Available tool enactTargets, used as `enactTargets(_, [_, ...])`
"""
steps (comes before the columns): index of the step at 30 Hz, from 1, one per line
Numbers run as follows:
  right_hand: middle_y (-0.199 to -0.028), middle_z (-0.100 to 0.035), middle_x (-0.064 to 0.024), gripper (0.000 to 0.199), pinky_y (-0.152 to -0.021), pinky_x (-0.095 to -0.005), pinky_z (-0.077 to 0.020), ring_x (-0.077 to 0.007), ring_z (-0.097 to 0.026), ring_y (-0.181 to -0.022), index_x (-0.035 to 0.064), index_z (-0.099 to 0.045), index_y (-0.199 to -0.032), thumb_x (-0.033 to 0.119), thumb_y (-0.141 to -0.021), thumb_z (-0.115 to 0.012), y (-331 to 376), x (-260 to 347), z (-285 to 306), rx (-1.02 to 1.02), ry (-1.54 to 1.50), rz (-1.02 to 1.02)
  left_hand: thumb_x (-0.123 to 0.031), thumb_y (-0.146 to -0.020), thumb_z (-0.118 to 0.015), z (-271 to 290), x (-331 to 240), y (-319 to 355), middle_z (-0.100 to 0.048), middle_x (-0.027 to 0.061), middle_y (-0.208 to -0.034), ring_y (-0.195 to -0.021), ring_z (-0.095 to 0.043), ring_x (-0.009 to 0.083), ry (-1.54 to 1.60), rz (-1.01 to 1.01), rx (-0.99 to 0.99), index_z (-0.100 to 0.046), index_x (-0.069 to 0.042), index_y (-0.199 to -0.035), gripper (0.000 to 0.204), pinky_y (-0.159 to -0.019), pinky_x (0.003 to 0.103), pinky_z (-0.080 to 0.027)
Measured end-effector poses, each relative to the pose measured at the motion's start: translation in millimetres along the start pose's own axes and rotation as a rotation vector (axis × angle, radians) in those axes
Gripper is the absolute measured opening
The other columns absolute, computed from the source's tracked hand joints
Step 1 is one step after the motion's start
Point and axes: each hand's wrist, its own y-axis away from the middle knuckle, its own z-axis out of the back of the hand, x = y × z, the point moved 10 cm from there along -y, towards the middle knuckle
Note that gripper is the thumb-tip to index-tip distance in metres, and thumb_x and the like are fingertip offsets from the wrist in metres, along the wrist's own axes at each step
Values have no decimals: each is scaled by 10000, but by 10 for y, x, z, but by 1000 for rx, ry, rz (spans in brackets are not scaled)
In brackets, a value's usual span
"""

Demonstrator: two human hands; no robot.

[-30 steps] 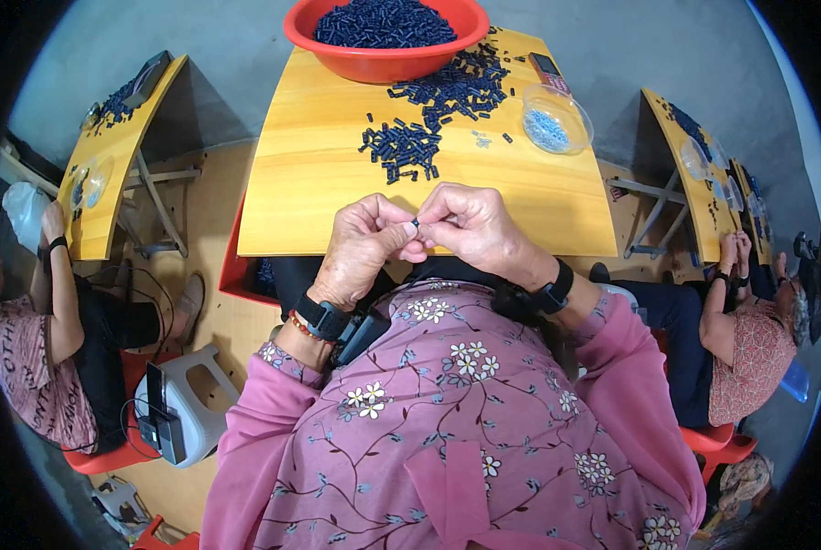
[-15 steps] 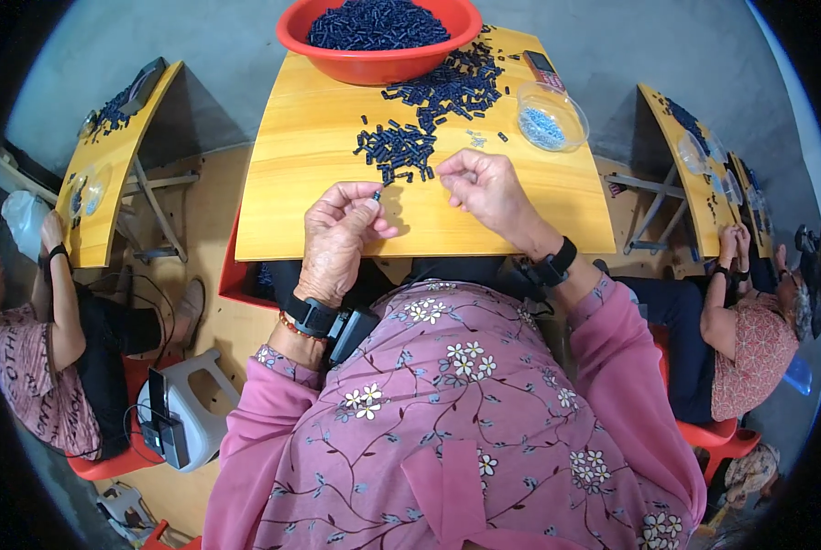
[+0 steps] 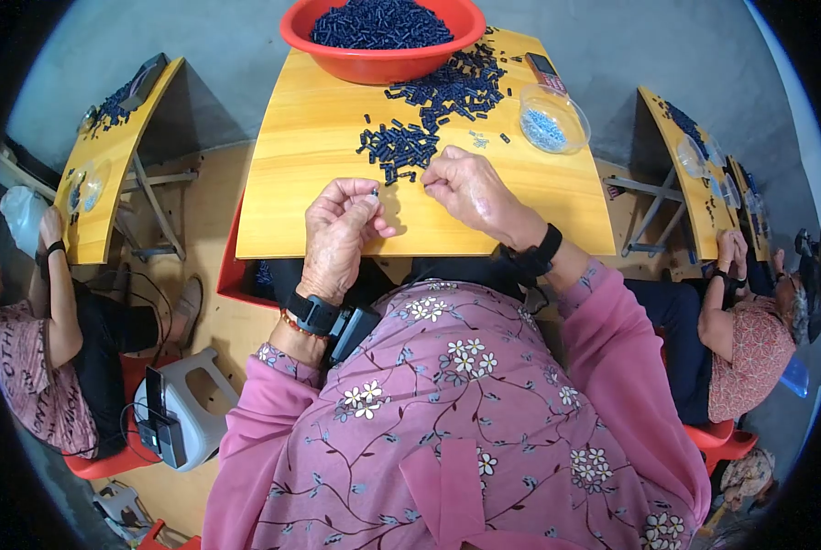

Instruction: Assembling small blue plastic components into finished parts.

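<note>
Taking the small pile (image 3: 397, 147) of dark blue tubes as the mark: the right hand (image 3: 470, 188) has swung out from its meeting with the left and now reaches the pile's near right edge, its fingers (image 3: 432, 179) drawn together at the tips, seemingly pinching at a tube, though whether one is caught I cannot tell; the left hand (image 3: 342, 225) hangs back on the near side of the pile, above the counter (image 3: 291, 183), its fingers (image 3: 366, 200) clamped on a tiny pale piece (image 3: 375, 192) held upright between thumb and forefinger. A second ago both hands were joined close to the body; they have since parted, which suggests one joining is finished and the right hand is fetching the next tube. Beyond the pile lies a larger spill (image 3: 452, 82) of the same tubes, and past that a red bowl (image 3: 383, 62) heaped with them; to the pile's right stands a clear bowl (image 3: 551, 117) of pale blue bits; other people work at neighbouring counters well off to either side.
</note>
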Motion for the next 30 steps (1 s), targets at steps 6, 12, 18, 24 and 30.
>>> enactTargets(6, [-844, -607, -110, 110, -706, -288, -518, -188, -635, -769, -45, -659, -925, 28, -843, -670, 115, -16, -31, 63, -168, -87, -21, -935, -574, 33, 24, -18, -617, 72, -847, -687, -609, 144, -12, -4, -4, -573, 17, -1078, 148, -680, 310, -579])
enactTargets(12, [-868, -629, -131, 146, -731, -338, -521, -239, -641, -797, -31, -655, -932, 78, -837, -673, 117, -92, -67, 88, -254, -130, -33, -930, -606, 3, 31, -15, -638, 88, -868, -706, -627, 152, -31, 0, 12, -585, 23, -1045, 130, -696, 317, -585])
enactTargets(18, [-827, -628, -170, 108, -701, -419, -512, -348, -632, -764, 7, -639, -887, 86, -813, -644, 80, 215, -56, 78, 67, 141, -34, -921, -625, 0, 44, -21, -649, 90, -870, -720, -638, 160, -56, 19, 17, -593, 20, -1009, 108, -709, 323, -589])
enactTargets(24, [-774, -645, -83, 72, -609, -319, -503, -208, -642, -688, 8, -638, -897, 72, -865, -638, 85, 108, -4, 73, -398, -119, -35, -912, -639, -31, 27, 6, -652, 84, -855, -702, -633, 161, -64, 30, 19, -599, 17, -992, 104, -706, 313, -582])
enactTargets(30, [-787, -655, -13, 106, -507, -192, -464, -56, -617, -642, 10, -651, -950, 99, -893, -668, -21, 263, 8, 58, -881, -206, -36, -904, -651, -65, 33, 26, -659, 83, -861, -694, -629, 157, -106, 46, 63, -616, 20, -997, 114, -680, 289, -563])
